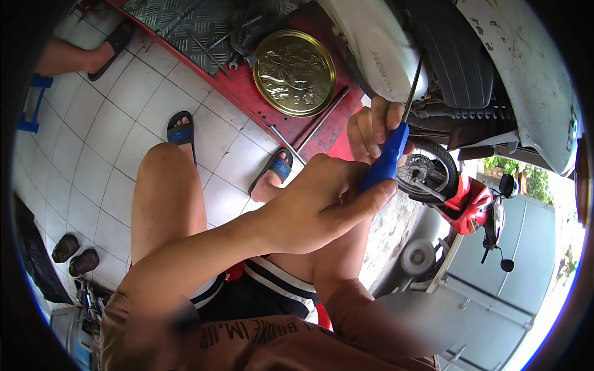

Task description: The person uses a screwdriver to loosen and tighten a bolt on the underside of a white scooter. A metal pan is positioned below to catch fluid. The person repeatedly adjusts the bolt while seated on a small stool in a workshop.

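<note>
The left hand [331,195] wraps the handle of the blue screwdriver [386,159]; the right hand [369,131] closes its fingers around the handle's shank end. The tip reaches the white motorcycle [365,34]; contact is unclear. The step appears to be screwdriving or prying; steady alignment seems required next. Left of the screwdriver: red table [241,99], gold lid [295,73], tiled floor [148,117]. Below right: red motorcycle [469,213].
</note>
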Motion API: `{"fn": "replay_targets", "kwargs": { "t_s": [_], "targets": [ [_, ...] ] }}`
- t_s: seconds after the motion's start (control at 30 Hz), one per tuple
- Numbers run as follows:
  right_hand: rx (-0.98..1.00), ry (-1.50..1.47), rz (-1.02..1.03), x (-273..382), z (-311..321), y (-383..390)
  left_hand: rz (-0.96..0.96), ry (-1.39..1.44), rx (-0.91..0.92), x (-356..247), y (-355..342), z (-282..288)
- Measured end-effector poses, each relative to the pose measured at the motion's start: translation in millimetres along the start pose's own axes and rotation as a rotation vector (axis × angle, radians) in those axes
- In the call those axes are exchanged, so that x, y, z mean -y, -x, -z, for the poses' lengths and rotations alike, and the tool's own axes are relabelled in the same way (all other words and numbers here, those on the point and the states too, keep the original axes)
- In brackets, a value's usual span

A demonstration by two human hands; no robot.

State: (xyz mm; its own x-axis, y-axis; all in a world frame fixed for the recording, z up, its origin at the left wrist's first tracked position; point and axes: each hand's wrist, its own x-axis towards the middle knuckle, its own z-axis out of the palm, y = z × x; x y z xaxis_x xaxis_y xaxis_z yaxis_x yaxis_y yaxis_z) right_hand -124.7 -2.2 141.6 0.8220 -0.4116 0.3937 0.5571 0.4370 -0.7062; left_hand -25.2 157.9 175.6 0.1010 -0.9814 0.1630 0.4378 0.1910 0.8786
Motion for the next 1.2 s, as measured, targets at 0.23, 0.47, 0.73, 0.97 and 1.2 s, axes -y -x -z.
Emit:
{"fn": "replay_targets", "kwargs": {
  "t_s": [0.23,0.47,0.73,0.97,1.2],
  "targets": [
    [0.066,-0.095,0.030,-17.0,-9.2,-8.0,0.024,0.039,-0.135,2.0,2.2,2.5],
    [0.139,-0.075,0.013,-12.7,4.0,-6.4,-0.226,-0.728,-0.182,-2.1,6.1,2.3],
    [0.098,-0.183,-0.033,-19.5,-9.8,-10.0,-0.114,-0.353,-0.176,9.1,9.9,-10.0],
    [0.048,-0.035,-0.030,-17.4,-10.7,-10.0,0.075,0.086,-0.241,2.5,14.3,-13.6],
    [-0.021,0.001,0.001,-20.8,-3.8,-5.6,-0.146,-0.762,-0.190,-1.4,11.1,-0.3]
  ]
}}
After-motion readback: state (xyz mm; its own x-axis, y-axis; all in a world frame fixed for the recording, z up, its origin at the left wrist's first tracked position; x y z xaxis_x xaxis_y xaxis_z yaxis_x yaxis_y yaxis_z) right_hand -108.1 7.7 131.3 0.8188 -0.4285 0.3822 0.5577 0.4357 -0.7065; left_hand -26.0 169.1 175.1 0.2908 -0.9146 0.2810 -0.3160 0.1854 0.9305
